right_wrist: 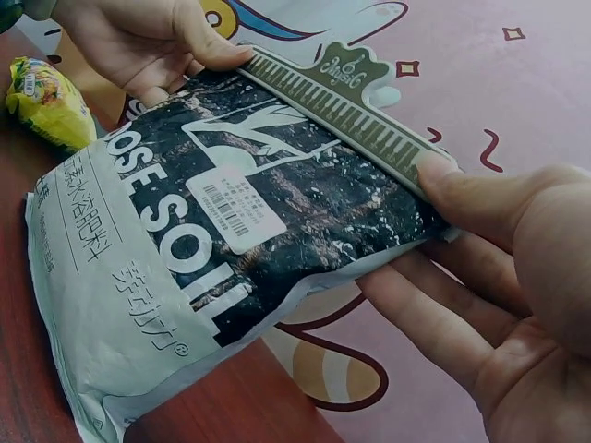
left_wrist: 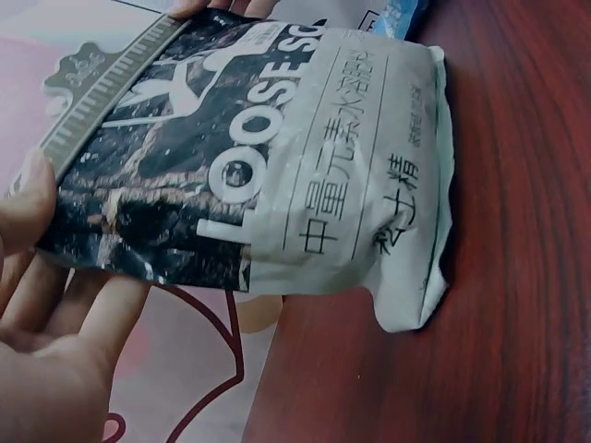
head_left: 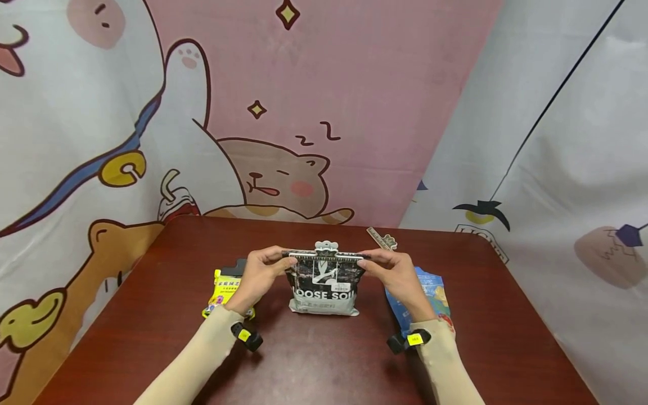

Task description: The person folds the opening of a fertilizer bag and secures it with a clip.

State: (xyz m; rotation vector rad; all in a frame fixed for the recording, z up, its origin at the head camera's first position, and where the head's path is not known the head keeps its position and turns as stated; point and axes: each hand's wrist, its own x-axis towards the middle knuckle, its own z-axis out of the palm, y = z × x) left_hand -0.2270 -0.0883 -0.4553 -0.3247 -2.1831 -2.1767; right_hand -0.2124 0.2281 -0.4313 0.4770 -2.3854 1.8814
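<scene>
Over the middle of the worktop (head_left: pixel 324 363), holding a soil bag (head_left: pixel 325 301) upright by its top with both hands. Grasping its left top corner with the left hand (head_left: pixel 260 274), with thumb in front and fingers behind; grasping its right top corner likewise with the right hand (head_left: pixel 396 272). Pressing both thumbs at the ends of a clip (right_wrist: pixel 346 115) fitted along the bag's top edge (patterned like piano keys, with a scalloped crest at mid-length). Dark on the bag's upper part, pale below, with a barcode label (right_wrist: pixel 231 210) on the front. Hard to tell at the bottom whether touching the worktop or just above. Flanked by a yellow bag (head_left: pixel 220 291) near the left hand and a blue bag (head_left: pixel 433 289) partly hidden by the right forearm. Backed by a second clip (head_left: pixel 383 239) lying aslant near the far edge, right of centre, then by a cloth (head_left: pixel 324 67) printed with cartoon animals. Clad in pale sleeves (head_left: pixel 184 360).
</scene>
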